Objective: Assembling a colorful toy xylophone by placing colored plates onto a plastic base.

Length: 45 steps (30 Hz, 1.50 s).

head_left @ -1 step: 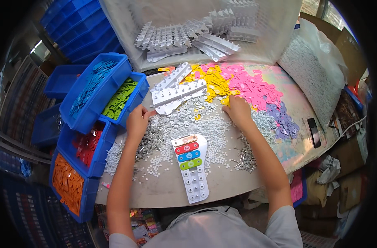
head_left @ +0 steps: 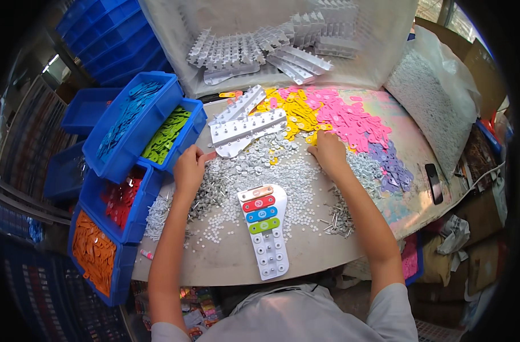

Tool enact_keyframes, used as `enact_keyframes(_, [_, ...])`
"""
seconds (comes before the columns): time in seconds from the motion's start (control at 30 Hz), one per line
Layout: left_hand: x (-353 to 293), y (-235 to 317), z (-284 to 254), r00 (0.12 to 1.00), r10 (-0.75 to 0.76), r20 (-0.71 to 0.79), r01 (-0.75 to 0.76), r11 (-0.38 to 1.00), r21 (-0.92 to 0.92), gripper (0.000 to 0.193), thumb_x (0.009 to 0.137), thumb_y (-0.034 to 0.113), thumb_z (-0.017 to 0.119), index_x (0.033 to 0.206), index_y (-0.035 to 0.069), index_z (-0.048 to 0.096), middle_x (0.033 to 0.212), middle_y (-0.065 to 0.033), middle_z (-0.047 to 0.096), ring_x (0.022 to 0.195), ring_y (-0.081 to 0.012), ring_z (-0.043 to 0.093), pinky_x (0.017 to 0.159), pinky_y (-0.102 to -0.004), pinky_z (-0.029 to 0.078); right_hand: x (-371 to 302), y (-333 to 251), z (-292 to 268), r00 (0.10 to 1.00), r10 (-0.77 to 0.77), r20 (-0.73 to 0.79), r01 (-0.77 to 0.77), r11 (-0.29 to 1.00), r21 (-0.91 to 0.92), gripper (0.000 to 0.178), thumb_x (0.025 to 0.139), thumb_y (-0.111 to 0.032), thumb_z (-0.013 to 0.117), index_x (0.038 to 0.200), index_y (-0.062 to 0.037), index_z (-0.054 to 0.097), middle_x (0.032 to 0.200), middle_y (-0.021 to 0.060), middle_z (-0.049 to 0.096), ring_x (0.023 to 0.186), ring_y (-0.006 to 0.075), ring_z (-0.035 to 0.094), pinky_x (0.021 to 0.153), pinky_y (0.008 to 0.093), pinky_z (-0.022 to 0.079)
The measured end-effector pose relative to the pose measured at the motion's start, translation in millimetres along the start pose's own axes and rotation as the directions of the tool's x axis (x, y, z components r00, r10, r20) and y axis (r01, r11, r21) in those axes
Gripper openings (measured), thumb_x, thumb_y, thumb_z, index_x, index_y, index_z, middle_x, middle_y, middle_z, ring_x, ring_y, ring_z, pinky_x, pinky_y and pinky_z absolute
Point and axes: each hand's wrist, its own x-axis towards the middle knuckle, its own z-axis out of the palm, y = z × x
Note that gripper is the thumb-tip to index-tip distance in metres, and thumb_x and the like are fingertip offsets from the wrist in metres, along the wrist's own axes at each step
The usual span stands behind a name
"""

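Observation:
My left hand [head_left: 189, 172] is over the left of the table, beside a heap of small metal pins [head_left: 206, 194]. Its fingers are pinched; a thin reddish bit shows at their tips, too small to make out. My right hand [head_left: 330, 154] reaches the edge of the yellow strip pile [head_left: 299, 114], thumb and finger closed around a yellow strip [head_left: 312, 139]. Nearer me lies a white stepped plastic frame [head_left: 271, 251], carrying tan, red, blue and green strips on its upper half. Below them, bare pegs and washers show. Two more white frames [head_left: 248, 130] lie behind the washers.
White washers [head_left: 283, 182] spread mid-table. Pink strips [head_left: 357, 122] and purple strips [head_left: 390, 168] lie right, near a phone [head_left: 434, 183]. Blue bins [head_left: 92, 151] of coloured strips stand left. White frames [head_left: 231, 51] stack at the back; a bulging clear bag [head_left: 428, 85] stands back right.

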Motion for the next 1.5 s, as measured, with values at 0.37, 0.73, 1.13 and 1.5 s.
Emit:
enact_keyframes(0.37, [-110.4, 67.8, -68.8, 0.930, -0.266, 0.255, 0.364, 0.551, -0.751, 0.007, 0.102, 0.009, 0.065, 0.104, 0.005, 0.060, 0.092, -0.0093, 0.075, 0.082, -0.0105, 0.072, 0.052, -0.0245, 0.049, -12.3, 13.9, -4.9, 0.985, 0.073, -0.154, -0.062, 0.995, 0.077, 0.012, 0.099, -0.008, 0.055, 0.101, 0.0010, 0.062, 0.085, 0.0182, 0.072, 0.077, 0.0316, 0.072, 0.066, 0.0443, 0.056])
enact_keyframes(0.73, [-191.8, 97.7, -71.1, 0.827, -0.339, 0.450, 0.534, 0.219, -0.817, 0.014, 0.097, 0.005, 0.069, 0.105, 0.002, 0.059, 0.093, -0.0143, 0.075, 0.080, -0.0177, 0.073, 0.060, -0.0237, 0.053, -183.2, -52.7, -59.7, 0.957, -0.144, 0.253, -0.209, 0.261, 0.942, 0.019, 0.104, -0.011, 0.060, 0.119, 0.0002, 0.062, 0.084, 0.0031, 0.069, 0.075, 0.0068, 0.064, 0.065, 0.0218, 0.048])
enact_keyframes(1.13, [-224.9, 97.8, -65.6, 0.777, -0.282, 0.562, 0.622, 0.210, -0.754, 0.015, 0.101, 0.009, 0.067, 0.111, 0.000, 0.061, 0.096, -0.0110, 0.076, 0.085, -0.0132, 0.072, 0.068, -0.0238, 0.051, -220.8, -63.7, -47.6, 0.899, -0.194, 0.392, -0.318, 0.326, 0.890, 0.014, 0.104, -0.008, 0.060, 0.115, 0.0012, 0.061, 0.093, 0.0028, 0.068, 0.081, 0.0061, 0.063, 0.075, 0.0223, 0.050])
enact_keyframes(1.5, [-218.3, 104.6, -65.3, 0.815, -0.291, 0.502, 0.575, 0.294, -0.763, 0.017, 0.104, 0.010, 0.064, 0.116, -0.002, 0.065, 0.099, -0.0064, 0.076, 0.091, -0.0091, 0.070, 0.079, -0.0233, 0.052, -230.1, -103.8, -37.9, 0.940, -0.260, 0.220, 0.010, 0.667, 0.745, 0.015, 0.100, -0.012, 0.067, 0.108, -0.0004, 0.062, 0.073, 0.0116, 0.065, 0.062, 0.0176, 0.062, 0.059, 0.0322, 0.047])
